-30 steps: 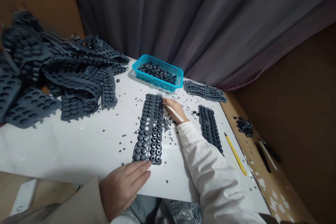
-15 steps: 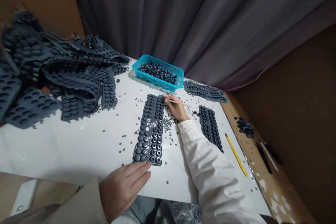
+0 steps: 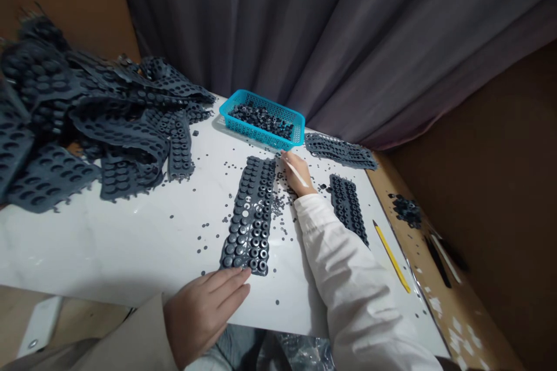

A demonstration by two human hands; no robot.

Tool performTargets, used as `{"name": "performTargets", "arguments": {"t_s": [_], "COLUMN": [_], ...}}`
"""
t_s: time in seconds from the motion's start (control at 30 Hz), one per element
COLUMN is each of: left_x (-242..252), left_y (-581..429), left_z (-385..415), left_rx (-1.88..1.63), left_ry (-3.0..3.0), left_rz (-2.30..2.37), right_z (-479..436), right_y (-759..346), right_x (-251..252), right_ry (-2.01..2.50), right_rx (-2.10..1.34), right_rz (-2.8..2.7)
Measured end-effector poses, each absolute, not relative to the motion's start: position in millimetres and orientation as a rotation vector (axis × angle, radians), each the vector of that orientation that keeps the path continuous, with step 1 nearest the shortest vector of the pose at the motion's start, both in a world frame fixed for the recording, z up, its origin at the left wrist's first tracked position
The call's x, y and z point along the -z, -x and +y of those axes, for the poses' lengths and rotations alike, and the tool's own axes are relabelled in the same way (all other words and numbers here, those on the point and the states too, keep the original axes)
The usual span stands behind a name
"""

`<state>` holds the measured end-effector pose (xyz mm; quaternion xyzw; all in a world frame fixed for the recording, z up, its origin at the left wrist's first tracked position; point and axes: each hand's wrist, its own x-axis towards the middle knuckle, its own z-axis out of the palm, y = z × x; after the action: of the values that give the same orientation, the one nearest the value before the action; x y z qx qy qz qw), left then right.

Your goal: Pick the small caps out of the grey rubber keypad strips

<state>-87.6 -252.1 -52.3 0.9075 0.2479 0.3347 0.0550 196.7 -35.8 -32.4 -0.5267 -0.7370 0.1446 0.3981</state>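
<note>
A dark grey rubber sheet [image 3: 248,214] with rows of round raised cups lies lengthwise in front of me. My left hand [image 3: 209,307] rests with its fingers stretched out, fingertips on the near edge of that sheet. Just right of the sheet's far end, my right hand [image 3: 298,173] is pinched around a thin white stick [image 3: 297,174], which points back over the hand. The stick's working tip is hidden by the fingers. Small dark rings [image 3: 278,206] lie scattered on the table beside the sheet.
Behind the sheet stands a blue basket [image 3: 261,142] of small dark parts. A heap of rubber sheets [image 3: 87,116] covers the left side. Two more sheets lie right, one being a short sheet [image 3: 348,208]. A yellow cutter-like tool [image 3: 391,258] lies near the right edge.
My right hand has moved slightly right and away from the sheet's far end, and the white stick has turned to a steeper slant. The sheet's far end has shifted slightly right. My left hand stays put.
</note>
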Motion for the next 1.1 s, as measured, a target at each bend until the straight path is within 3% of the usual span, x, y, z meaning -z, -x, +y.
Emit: {"name": "performTargets", "arguments": {"t_s": [0.6,1.1], "left_x": [54,55], "left_y": [87,86], "left_z": [-252,-252], "left_rx": [-1.049,-1.043], "left_ry": [-2.739,-2.747], "left_rz": [0.742,0.759], "right_z": [-75,-90], "right_y": [-176,-173], "right_x": [31,29], "right_ry": [1.131,1.118], "right_rx": [-0.633,-0.51], "right_rz": [-1.834,-1.98]}}
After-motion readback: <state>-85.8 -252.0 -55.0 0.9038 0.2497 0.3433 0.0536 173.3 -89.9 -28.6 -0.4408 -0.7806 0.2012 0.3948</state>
